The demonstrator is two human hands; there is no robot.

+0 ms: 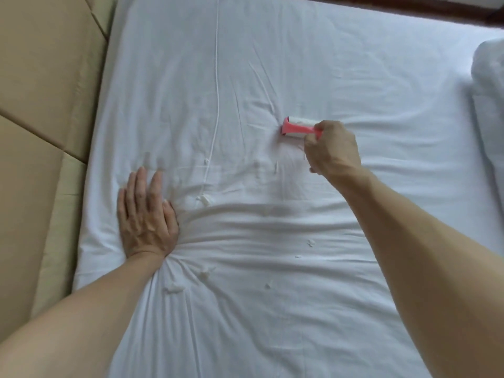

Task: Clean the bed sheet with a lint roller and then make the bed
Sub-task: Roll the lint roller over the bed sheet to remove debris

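White bed sheet (300,64) fills most of your view. It is wrinkled, with folds fanning out from under your left hand (147,214).

Tan padded panel (41,105) runs along the sheet's left side, against the mattress edge. White pillow (491,105) lies at the right edge, cut off by the frame. Dark wooden strip (409,2) lies along the top right.

Your left hand lies flat, fingers straight, palm pressing the sheet near its left side and holding nothing. Your right hand (331,148) is curled tight round the pink handle of the lint roller (296,128), out near the middle of the sheet. The drum lies sideways on the cloth, pink end cap to the left, with fluff stuck to its white paper.

Long white thread (216,77) runs down the sheet from the top, left of the roller and apart from it. It ends at a tuft just right of your left hand.

Small white lint tufts (204,273) are scattered over the near half, several between your forearms.
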